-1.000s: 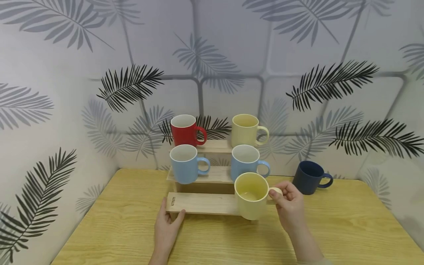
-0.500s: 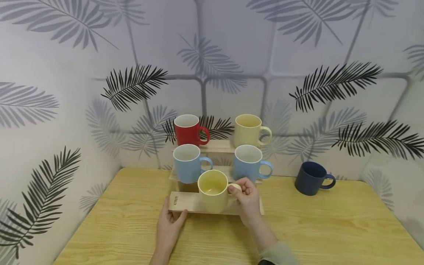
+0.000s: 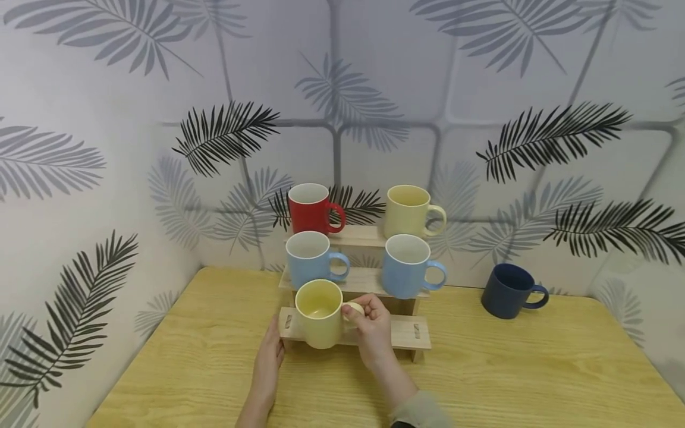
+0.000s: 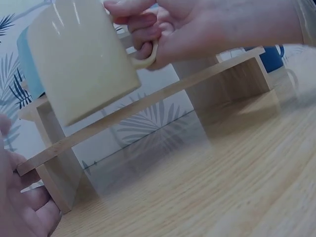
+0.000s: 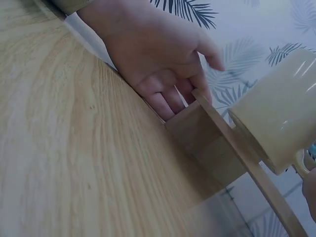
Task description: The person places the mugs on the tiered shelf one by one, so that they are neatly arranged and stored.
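My right hand (image 3: pixel 371 333) pinches the handle of a pale yellow mug (image 3: pixel 319 315), its mouth facing up. The mug is close over the left part of the lowest shelf (image 3: pixel 401 333) of a wooden tiered rack; in the left wrist view its base (image 4: pixel 103 106) overlaps the shelf edge. At the shelf's left end is my left hand (image 3: pixel 267 356). In the right wrist view, that left hand's fingers (image 5: pixel 160 103) rest against the shelf end and side leg, with the thumb held away.
On the middle shelf stand two light blue mugs, one left (image 3: pixel 308 264) and one right (image 3: pixel 405 270). Above them are a red mug (image 3: pixel 309 211) and another yellow mug (image 3: pixel 407 214). A dark blue mug (image 3: pixel 507 294) stands on the table (image 3: pixel 508 368) to the right, near the leaf-patterned wall (image 3: pixel 374 77).
My right hand has carried the yellow mug from the lowest shelf's right end over to its left part. My left thumb has come off the shelf's front edge. The other mugs stay put.
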Demonstrator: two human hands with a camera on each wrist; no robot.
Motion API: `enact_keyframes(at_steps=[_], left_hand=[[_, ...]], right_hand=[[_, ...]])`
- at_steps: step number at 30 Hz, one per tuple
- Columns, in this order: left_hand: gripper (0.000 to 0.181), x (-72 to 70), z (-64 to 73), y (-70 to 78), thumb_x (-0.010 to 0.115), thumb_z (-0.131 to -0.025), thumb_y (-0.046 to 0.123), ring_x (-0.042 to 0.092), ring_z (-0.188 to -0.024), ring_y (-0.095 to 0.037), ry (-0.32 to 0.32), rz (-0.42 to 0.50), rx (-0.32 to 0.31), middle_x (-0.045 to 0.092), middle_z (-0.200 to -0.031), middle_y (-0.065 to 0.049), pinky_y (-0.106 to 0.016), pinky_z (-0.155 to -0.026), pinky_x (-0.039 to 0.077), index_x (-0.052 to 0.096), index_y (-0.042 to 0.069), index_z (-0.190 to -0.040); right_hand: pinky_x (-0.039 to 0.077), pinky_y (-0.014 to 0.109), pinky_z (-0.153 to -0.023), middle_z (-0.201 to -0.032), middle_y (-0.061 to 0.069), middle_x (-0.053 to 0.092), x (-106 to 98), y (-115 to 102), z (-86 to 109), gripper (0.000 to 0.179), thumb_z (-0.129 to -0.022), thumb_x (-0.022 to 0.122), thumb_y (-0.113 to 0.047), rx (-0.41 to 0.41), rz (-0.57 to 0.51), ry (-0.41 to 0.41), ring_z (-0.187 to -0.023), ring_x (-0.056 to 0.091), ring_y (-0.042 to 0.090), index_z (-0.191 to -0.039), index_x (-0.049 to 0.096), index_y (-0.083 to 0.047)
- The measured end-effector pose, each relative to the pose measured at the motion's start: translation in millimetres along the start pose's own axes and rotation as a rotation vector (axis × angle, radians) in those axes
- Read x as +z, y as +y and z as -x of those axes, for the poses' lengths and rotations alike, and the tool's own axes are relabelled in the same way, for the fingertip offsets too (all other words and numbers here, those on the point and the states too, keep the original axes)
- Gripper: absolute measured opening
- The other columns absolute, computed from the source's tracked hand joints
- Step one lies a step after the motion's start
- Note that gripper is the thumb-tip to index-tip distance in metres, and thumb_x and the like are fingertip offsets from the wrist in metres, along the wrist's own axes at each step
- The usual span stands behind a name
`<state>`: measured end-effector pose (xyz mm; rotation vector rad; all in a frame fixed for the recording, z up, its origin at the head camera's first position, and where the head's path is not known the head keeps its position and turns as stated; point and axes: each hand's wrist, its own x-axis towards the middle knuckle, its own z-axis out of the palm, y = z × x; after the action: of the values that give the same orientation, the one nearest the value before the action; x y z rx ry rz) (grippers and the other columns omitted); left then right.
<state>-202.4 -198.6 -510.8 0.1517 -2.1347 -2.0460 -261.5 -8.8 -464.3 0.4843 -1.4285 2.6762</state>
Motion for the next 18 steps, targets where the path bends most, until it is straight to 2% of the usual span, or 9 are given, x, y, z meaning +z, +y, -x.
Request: enact_keyframes(at_steps=[3, 7, 9, 14, 18], left_hand=[[0.066, -1.2, 0.3, 2.1, 0.013, -0.105, 0.045, 0.015, -0.141, -0.04, -0.026, 0.083, -0.012, 0.007, -0.156, -0.022, -0.051, -0.115, 0.016, 0.006, 0.001, -0.152], [0.065, -0.1, 0.8, 1.9, 0.013, -0.105, 0.046, 0.015, -0.141, -0.038, -0.015, 0.084, -0.005, 0.009, -0.157, -0.021, -0.049, -0.115, 0.016, 0.008, 0.001, -0.152], [0.064, 0.7, 0.6, 1.2, 0.021, -0.105, 0.044, 0.018, -0.141, -0.036, 0.011, 0.038, 0.001, 0.012, -0.157, -0.02, -0.049, -0.115, 0.019, 0.011, 0.002, -0.153], [0.064, 1.1, -1.0, -2.4, 0.047, -0.102, 0.034, 0.042, -0.13, -0.034, 0.085, -0.103, 0.012, 0.032, -0.149, -0.022, -0.045, -0.107, 0.036, 0.02, 0.006, -0.152], [0.068, -6.8, -4.7, -6.9, 0.056, -0.098, 0.032, 0.05, -0.123, -0.033, 0.063, -0.141, 0.036, 0.043, -0.14, -0.026, -0.04, -0.102, 0.043, 0.023, 0.007, -0.152]], right_hand=[[0.05, 0.015, -0.062, -0.075, -0.001, 0.063, 4, 6, 0.0, 0.022, -0.082, 0.066, 0.011, 0.014, -0.019, -0.001, -0.068, 0.058, 0.007, -0.081, 0.056, -0.009], [0.05, 0.015, -0.062, -0.076, -0.002, 0.063, 6, 10, 1.6, 0.022, -0.082, 0.066, 0.01, 0.025, -0.029, -0.008, -0.068, 0.058, 0.007, -0.081, 0.056, -0.009], [0.05, 0.015, -0.062, -0.076, -0.002, 0.063, 6, 11, 2.3, 0.023, -0.083, 0.066, 0.01, 0.025, -0.031, -0.009, -0.068, 0.059, 0.007, -0.081, 0.056, -0.01], [0.05, 0.016, -0.062, -0.077, -0.002, 0.063, 6, 15, 2.8, 0.024, -0.084, 0.063, 0.012, 0.016, -0.034, -0.01, -0.069, 0.058, 0.007, -0.082, 0.056, -0.01], [0.05, 0.016, -0.062, -0.078, -0.002, 0.062, 6, 17, 2.6, 0.023, -0.084, 0.064, 0.011, 0.015, -0.02, -0.014, -0.071, 0.057, 0.007, -0.083, 0.056, -0.01]])
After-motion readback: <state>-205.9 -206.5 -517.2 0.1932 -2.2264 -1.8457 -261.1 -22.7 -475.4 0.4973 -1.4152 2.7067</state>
